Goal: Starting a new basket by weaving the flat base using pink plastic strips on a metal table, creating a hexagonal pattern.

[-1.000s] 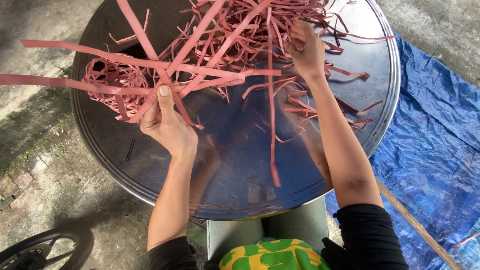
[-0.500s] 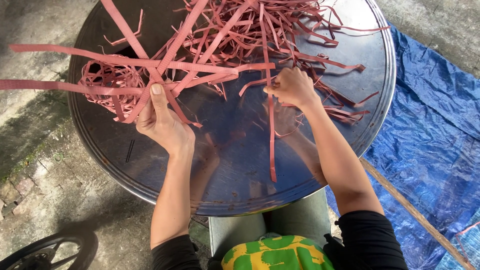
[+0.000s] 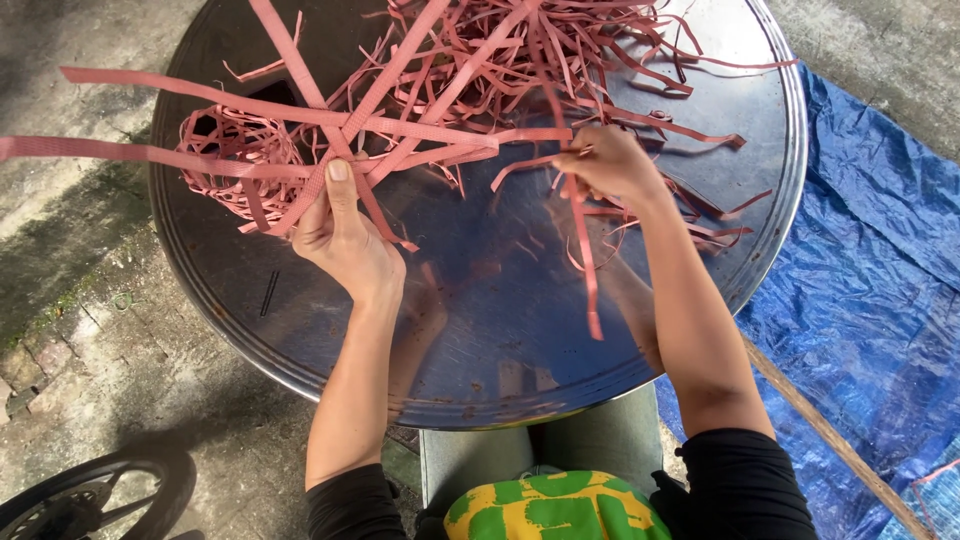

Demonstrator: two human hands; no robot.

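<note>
**Two hands working pink strips on a round metal tray**

While the head camera is looking straight down, a large round metal tray is filling most of the view, resting across the person's lap, its shiny surface reflecting both forearms. A loose tangle of pink strips is lying over the far half of the tray, thickest toward the far right.

The left hand is sitting on the left part of the tray, closed around the crossing point of several long flat strips, with the thumb pressing down on top of them. From that crossing the strips are fanning out: two long ones are reaching left past the tray's rim, and others are running toward the far side. A partly woven patch of strips is lying just left of this hand, touching the strips it is gripping.

The right hand is hovering right of centre, fingers pinched shut on a single long strip that is hanging down toward the near side, its free end lying over the bare metal.

A blue tarp is covering the ground on the right, with a thin wooden stick lying across it. Bare concrete ground is showing on the left, and part of a wheel is peeking in at the near left corner. Black sleeves are covering both upper arms.
</note>
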